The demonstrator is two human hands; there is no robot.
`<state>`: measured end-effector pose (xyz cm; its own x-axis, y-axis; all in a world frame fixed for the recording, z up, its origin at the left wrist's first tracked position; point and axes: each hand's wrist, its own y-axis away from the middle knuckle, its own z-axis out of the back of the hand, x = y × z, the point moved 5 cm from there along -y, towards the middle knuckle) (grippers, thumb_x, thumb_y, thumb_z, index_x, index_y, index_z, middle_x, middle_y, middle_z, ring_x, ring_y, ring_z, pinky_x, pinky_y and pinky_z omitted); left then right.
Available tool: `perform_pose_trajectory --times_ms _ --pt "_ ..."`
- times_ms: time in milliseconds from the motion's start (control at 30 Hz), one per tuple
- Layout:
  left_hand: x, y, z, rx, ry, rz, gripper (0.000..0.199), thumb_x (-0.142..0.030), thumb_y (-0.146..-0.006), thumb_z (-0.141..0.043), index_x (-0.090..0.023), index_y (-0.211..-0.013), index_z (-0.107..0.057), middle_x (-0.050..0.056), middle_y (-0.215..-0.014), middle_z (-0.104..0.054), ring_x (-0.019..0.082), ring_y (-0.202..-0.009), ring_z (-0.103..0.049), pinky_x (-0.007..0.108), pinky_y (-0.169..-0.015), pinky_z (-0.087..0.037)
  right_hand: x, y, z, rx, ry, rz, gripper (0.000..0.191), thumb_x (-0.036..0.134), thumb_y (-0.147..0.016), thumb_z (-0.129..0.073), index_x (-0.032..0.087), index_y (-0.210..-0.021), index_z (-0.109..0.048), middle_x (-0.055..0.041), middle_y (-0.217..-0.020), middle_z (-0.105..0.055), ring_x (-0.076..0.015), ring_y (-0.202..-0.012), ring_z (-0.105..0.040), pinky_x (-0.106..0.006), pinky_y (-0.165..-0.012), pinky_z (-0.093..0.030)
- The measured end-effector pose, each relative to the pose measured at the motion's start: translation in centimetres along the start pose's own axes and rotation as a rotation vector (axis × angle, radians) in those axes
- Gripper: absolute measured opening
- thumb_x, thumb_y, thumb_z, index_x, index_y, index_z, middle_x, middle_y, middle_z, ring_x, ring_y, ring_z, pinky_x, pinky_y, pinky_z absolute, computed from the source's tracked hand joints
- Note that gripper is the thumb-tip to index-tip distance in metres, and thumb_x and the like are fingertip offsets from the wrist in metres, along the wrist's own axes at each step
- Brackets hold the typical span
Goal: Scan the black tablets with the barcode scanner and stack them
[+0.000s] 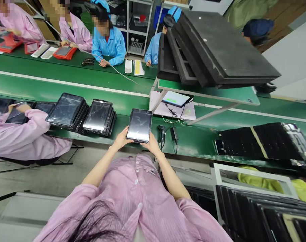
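Between my two hands is a black tablet point(139, 125) with a glossy dark screen, at the near edge of the green bench. My left hand point(121, 138) grips its lower left corner. Round the lower right corner closes my right hand point(150, 143). Whether this tablet is one piece or a short stack, I cannot tell. A stack of tablets point(98, 116) stands to the left of my left hand, and a taller tablet stack point(67, 110) is beyond it. Just right of my right hand lie a black barcode scanner point(162, 132) and a black power adapter point(174, 133).
A raised green shelf point(213, 92) carries black foam trays point(226, 47); beneath it is a lit screen point(176, 98) with cables. Black trays point(264, 141) lie stacked at right, more point(266, 211) below. Co-workers sit across the bench, and one in a pink sleeve point(36, 122) works at left.
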<state>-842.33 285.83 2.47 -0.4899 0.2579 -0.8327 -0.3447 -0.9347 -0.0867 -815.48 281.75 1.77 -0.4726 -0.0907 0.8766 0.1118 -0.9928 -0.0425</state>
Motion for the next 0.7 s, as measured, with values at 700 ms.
perform_pose_trajectory --times_ms 700 --pt "-1.1 0.7 -2.4 -0.007 -0.286 0.037 0.100 -0.022 -0.080 -0.101 -0.022 -0.169 -0.053 0.020 -0.173 -0.058 0.037 -0.165 -0.051 0.050 -0.127 -0.050 -4.1 -0.3 0.8 -0.174 -0.561 -0.342 0.088 0.070 -0.082 -0.090 0.027 -0.156 -0.068 -0.0084 -0.163 -0.069 -0.0296 -0.154 -0.062 -0.045 -0.136 -0.043"
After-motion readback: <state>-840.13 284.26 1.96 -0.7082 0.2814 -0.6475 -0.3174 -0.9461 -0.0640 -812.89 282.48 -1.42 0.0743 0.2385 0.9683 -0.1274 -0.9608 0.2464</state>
